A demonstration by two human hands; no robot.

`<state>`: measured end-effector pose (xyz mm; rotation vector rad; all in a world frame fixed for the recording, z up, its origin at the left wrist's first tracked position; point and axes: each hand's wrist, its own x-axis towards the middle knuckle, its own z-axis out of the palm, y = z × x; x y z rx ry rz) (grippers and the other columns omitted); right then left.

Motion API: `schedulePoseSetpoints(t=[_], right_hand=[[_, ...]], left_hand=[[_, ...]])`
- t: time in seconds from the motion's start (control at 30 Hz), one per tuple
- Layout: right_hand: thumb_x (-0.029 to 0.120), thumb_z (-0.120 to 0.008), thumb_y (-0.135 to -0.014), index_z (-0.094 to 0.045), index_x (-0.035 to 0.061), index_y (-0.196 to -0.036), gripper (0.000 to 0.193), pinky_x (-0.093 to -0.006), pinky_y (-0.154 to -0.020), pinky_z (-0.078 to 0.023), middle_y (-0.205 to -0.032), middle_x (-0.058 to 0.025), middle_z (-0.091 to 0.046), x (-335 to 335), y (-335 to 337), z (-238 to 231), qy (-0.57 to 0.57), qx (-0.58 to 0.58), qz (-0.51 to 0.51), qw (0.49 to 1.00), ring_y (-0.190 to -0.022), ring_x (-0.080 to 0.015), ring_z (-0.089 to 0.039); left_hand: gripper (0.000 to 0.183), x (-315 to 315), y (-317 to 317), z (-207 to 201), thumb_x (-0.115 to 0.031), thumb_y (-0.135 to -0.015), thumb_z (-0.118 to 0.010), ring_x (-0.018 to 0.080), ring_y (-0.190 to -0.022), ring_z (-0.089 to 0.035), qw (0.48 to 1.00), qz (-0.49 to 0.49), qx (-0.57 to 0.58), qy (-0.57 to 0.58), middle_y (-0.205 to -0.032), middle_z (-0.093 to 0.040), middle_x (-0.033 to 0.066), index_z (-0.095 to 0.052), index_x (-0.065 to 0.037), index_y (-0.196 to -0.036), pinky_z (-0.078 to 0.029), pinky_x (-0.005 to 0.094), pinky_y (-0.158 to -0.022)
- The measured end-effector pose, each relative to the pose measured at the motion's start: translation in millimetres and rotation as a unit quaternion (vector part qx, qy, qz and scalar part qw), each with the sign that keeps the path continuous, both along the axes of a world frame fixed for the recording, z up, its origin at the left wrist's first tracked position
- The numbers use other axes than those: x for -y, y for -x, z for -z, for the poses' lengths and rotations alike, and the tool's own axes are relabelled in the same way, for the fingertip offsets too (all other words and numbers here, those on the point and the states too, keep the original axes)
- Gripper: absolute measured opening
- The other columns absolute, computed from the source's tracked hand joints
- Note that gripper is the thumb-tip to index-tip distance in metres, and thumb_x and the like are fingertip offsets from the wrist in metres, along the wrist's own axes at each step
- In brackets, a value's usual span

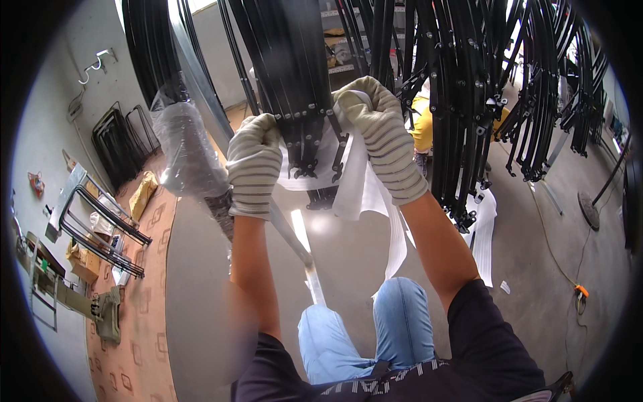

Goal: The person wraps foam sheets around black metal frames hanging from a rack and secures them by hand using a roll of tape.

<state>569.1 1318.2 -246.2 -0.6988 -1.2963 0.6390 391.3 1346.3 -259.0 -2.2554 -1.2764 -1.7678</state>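
Note:
A bundle of black metal rods (284,74) with small bolted joints hangs in front of me. My right hand (380,137), in a striped white work glove, is closed on a white foam sheet (365,194) at the bundle's right side. The sheet passes behind the bundle's lower ends, and a long strip of it drops toward the floor. At the bundle's left edge, my left hand (256,161), gloved alike, is curled into a fist. What its fingers hold is hidden.
Another bundle, wrapped in clear plastic film (191,151), hangs at the left beside a slanted metal post (295,244). More black rod bundles (462,100) hang at the right. Behind them shows a person's yellow clothing (422,124). A cable with an orange connector (581,291) lies on the floor.

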Motion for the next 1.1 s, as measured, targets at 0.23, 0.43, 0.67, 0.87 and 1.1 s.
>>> schedulePoseSetpoints(t=[0.23, 0.43, 0.67, 0.87, 1.1], right_hand=[[0.006, -0.055, -0.076, -0.055, 0.0049, -0.082, 0.006, -0.0194, -0.06, -0.045, -0.07, -0.0024, -0.057, -13, 1, 11, -0.066, 0.029, 0.204, 0.976, -0.064, -0.007, -0.054], [0.011, -0.055, -0.076, -0.054, 0.0071, -0.08, 0.006, -0.027, -0.062, -0.046, -0.068, -0.0055, -0.059, -6, -3, 4, -0.013, 0.134, 0.244, 0.96, -0.062, -0.0159, -0.058], [0.012, -0.057, -0.074, -0.052, 0.0066, -0.089, 0.016, -0.0305, -0.064, -0.047, -0.074, -0.0063, -0.058, 34, 29, -29, 0.015, 0.187, 0.132, 0.973, -0.064, -0.0162, -0.056], [0.004, -0.059, -0.071, -0.055, 0.0127, -0.097, 0.028, -0.025, -0.073, -0.049, -0.093, -0.004, -0.058, 45, 28, -48, 0.134, 0.238, 0.009, 0.962, -0.082, -0.0142, -0.057], [0.027, -0.046, -0.083, -0.05, 0.0091, -0.103, 0.027, -0.0313, -0.063, -0.05, -0.081, -0.0112, -0.061, 59, 64, -52, -0.031, 0.469, 0.153, 0.87, -0.071, -0.0199, -0.061]], left_hand=[[0.01, 1, -19, -10, 0.002, -0.08, -0.05, 0.0039, -0.064, -0.051, 0.957, 0.088, 0.276, -0.031, -0.071, -0.058, 0.0011, -0.06, -0.002, -0.081, -0.043, 0.0173, -0.058], [0.007, 5, -13, -6, -0.005, -0.082, -0.051, 0.003, -0.06, -0.046, 0.967, 0.089, 0.237, 0.006, -0.068, -0.055, -0.0018, -0.057, -0.003, -0.079, -0.039, 0.0164, -0.055], [0.015, 5, 23, 1, -0.013, -0.078, -0.059, 0.0099, -0.074, -0.056, 0.87, 0.322, 0.315, 0.201, -0.083, -0.057, 0.0017, -0.056, -0.008, -0.092, -0.047, 0.0218, -0.066], [0.032, 29, -19, 9, -0.034, -0.085, -0.049, 0.0093, -0.08, -0.051, 0.911, 0.28, 0.206, 0.221, -0.089, -0.055, 0.0013, -0.047, -0.01, -0.107, -0.043, 0.0242, -0.072], [0.038, 30, 4, 22, -0.035, -0.086, -0.044, 0.0123, -0.092, -0.046, 0.905, 0.306, 0.246, 0.165, -0.102, -0.049, 0.0046, -0.041, -0.009, -0.114, -0.039, 0.0268, -0.081]])
